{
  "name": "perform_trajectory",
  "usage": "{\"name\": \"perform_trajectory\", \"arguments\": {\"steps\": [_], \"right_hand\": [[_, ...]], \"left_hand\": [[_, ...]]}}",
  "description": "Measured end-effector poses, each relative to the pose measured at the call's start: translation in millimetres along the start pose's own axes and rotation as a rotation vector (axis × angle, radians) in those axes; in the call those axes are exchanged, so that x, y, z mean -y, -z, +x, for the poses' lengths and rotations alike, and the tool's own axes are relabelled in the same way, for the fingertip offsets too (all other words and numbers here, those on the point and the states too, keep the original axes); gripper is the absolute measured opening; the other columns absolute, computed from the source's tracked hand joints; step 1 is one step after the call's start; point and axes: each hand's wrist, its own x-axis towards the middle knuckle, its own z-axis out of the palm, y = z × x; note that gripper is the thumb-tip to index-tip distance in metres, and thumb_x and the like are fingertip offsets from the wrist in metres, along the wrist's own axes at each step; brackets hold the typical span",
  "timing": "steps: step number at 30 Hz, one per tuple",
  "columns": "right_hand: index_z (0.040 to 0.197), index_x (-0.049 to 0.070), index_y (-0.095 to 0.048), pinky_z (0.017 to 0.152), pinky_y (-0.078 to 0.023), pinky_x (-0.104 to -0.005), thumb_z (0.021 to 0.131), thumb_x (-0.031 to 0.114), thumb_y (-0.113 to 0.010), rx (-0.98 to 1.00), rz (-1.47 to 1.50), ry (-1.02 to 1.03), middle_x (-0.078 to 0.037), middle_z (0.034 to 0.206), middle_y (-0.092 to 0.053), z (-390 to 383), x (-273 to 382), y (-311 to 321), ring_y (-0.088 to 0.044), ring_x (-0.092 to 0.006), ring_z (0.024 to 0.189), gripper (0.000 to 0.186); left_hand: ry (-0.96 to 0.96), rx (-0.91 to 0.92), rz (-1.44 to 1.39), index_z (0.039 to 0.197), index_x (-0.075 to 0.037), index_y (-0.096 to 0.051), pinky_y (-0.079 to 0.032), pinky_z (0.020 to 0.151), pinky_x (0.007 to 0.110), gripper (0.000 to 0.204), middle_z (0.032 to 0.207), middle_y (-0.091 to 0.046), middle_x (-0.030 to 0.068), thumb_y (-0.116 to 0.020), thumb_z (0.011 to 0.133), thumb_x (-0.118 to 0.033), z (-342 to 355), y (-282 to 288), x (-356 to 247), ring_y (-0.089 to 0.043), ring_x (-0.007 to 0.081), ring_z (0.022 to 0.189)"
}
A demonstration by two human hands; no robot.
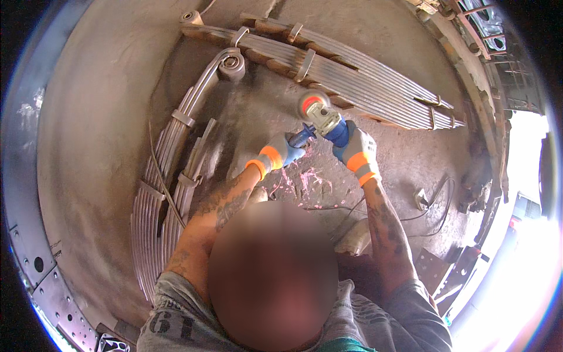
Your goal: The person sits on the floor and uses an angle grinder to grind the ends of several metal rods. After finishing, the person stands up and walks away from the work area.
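Both hands wear grey and blue work gloves with orange cuffs. My left hand (284, 151) is closed around the blue side handle of an angle grinder (324, 119). Wrapped about the grinder's blue body is my right hand (356, 145). The grinder's disc (312, 104), red-orange in the middle and blurred at its rim, points away from me. Just beyond it lies a long leaf spring pack (352, 76) with metal clamps; I cannot tell whether the disc touches it.
To the left, another leaf spring pack (167, 152) with a rolled eye lies beside a shorter stack (190, 176). Pink marks (311, 176) spot the floor below the grinder. A dark cable (450, 205) loops at right, near a small pale object (421, 199). Bright light enters at far right.
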Motion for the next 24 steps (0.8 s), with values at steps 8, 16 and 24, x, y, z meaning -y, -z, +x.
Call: {"name": "perform_trajectory", "arguments": {"steps": [8,16,24], "right_hand": [[0.116,0.014,-0.064,0.083,-0.056,-0.0492,0.077,0.029,-0.072,-0.009,0.003,0.053,-0.019,0.098,-0.075,7.6,-2.1,-8.2,-0.071,-0.0415,0.095,0.043],[0.119,0.014,-0.063,0.082,-0.056,-0.0496,0.075,0.029,-0.074,-0.063,0.008,0.066,-0.019,0.098,-0.075,10.1,1.4,-21.6,-0.072,-0.0409,0.093,0.048],[0.119,0.013,-0.064,0.085,-0.056,-0.0489,0.072,0.029,-0.076,-0.046,-0.003,0.003,-0.019,0.099,-0.075,8.8,-2.4,-8.0,-0.072,-0.0405,0.095,0.052]], "left_hand": [[-0.03,-0.005,0.005,0.098,-0.009,-0.074,-0.045,0.053,0.028,0.031,0.069,-0.064,-0.0019,-0.081,0.086,-0.036,-5.8,7.2,-7.2,-0.056,0.0082,0.055],[-0.135,-0.056,0.039,0.097,-0.008,-0.072,-0.048,0.057,0.03,0.035,0.074,-0.068,-0.0005,-0.084,0.083,-0.038,6.7,11.8,8.6,-0.06,0.0093,0.062],[-0.129,-0.061,0.141,0.1,-0.008,-0.073,-0.052,0.068,0.034,0.041,0.082,-0.073,0.0046,-0.083,0.08,-0.042,1.5,2.7,3.8,-0.065,0.0157,0.07]]}}
